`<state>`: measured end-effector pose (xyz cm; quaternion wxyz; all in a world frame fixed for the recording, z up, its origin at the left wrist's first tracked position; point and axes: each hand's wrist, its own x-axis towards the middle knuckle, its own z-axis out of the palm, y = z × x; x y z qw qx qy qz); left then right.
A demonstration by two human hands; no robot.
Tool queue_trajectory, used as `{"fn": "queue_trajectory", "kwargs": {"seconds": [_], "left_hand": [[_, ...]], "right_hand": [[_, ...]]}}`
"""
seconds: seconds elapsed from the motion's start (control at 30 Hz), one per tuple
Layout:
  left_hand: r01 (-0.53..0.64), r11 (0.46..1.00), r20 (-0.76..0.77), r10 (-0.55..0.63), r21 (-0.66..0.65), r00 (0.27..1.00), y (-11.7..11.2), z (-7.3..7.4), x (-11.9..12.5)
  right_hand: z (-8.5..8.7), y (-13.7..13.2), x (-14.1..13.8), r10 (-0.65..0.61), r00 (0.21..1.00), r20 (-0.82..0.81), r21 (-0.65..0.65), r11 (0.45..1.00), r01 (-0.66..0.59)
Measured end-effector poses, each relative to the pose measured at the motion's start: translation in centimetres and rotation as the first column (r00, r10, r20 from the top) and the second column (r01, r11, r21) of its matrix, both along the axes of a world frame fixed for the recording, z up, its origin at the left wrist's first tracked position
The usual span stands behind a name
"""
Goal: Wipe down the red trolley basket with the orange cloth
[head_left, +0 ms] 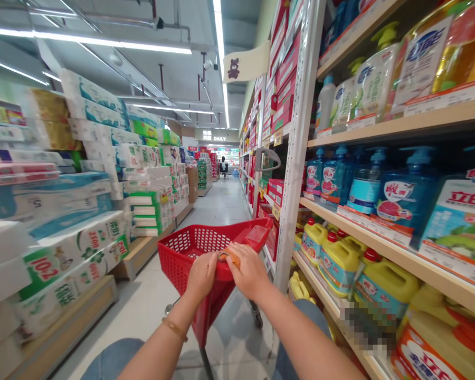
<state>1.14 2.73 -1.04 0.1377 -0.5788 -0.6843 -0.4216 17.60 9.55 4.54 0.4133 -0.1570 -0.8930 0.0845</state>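
Left hand (201, 275) closes its fingers over the rim of a red shopping basket (182, 264); right hand (248, 272) curls its fingers over a small orange item (227, 257) at the rim. Blue dish soap bottles (407, 195) stand on a shelf (439, 274) to the right; packaged toilet paper (75, 264) is stacked to the left.

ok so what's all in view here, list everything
red wheeled shopping basket: one, red, in the aisle directly ahead of the person
orange item: one, orange, at the basket's rim between the hands
pump bottles: about five, blue, middle shelf on the right
jugs: several, yellow with red caps, lower shelf on the right
paper product packs: many, mainly white with green or blue print, stacked on the left
distant person: one, dark clothing, far down the aisle
bear banner: one, cream, hanging from the right shelving
left hand: one, bare, gripping the basket rim, bracelet on its wrist
right hand: one, bare, over the orange item
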Motion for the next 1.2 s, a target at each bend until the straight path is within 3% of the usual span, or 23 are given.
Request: {"fn": "queue_trajectory", "kwargs": {"seconds": [0.1,0.23,0.3,0.37,0.47,0.57,0.67,0.73,0.87,0.97,1.1,1.2], "left_hand": [[-0.111,0.993,0.025,0.112,-0.049,0.993,0.2,-0.6,-0.8],[-0.195,0.970,-0.093,0.183,-0.146,0.979,1.4,-0.4,0.2],[-0.165,0.970,-0.120,0.145,-0.177,0.982,1.8,0.0,0.3],[-0.133,0.967,-0.109,0.111,-0.219,0.988,1.7,0.0,-0.4],[-0.187,0.951,-0.095,0.169,-0.246,0.981,1.2,-0.7,-2.3],[-0.253,0.937,-0.126,0.228,-0.240,0.965,1.2,-1.7,-3.1],[-0.264,0.933,-0.164,0.229,-0.244,0.960,2.0,-2.2,-2.2],[-0.241,0.939,-0.175,0.201,-0.247,0.964,2.4,-2.2,-1.5],[-0.131,0.948,-0.163,0.086,-0.289,0.983,1.6,-2.4,-2.2],[-0.194,0.926,-0.163,0.148,-0.324,0.976,0.6,-3.3,-3.6],[-0.272,0.892,-0.192,0.215,-0.360,0.958,0.8,-4.2,-3.4],[-0.240,0.907,-0.183,0.186,-0.346,0.965,1.4,-4.4,-2.5]], "right_hand": [[-0.1,0.9,0.7,-0.119,0.993,0.015,-0.010,0.993,0.119],[-0.9,0.7,-0.3,-0.328,0.945,0.013,0.038,0.944,0.328],[-1.5,-0.3,-0.8,-0.312,0.950,0.018,0.120,0.944,0.308],[-1.9,-0.8,-0.7,-0.226,0.973,0.046,0.218,0.953,0.211],[-1.6,0.1,0.4,-0.177,0.982,0.071,0.259,0.954,0.153],[-1.4,2.0,1.2,-0.317,0.948,0.006,0.171,0.935,0.311],[-2.4,2.8,0.4,-0.443,0.893,-0.080,0.136,0.883,0.450],[-3.7,2.6,-0.7,-0.405,0.910,-0.089,0.211,0.885,0.415],[-5.3,3.0,-1.6,-0.192,0.981,0.013,0.378,0.909,0.173],[-5.0,4.6,-1.0,-0.185,0.983,0.021,0.312,0.935,0.169],[-5.0,5.3,-1.8,-0.336,0.942,-0.013,0.151,0.930,0.334],[-6.0,4.8,-3.3,-0.250,0.966,0.062,0.155,0.959,0.238]]}}
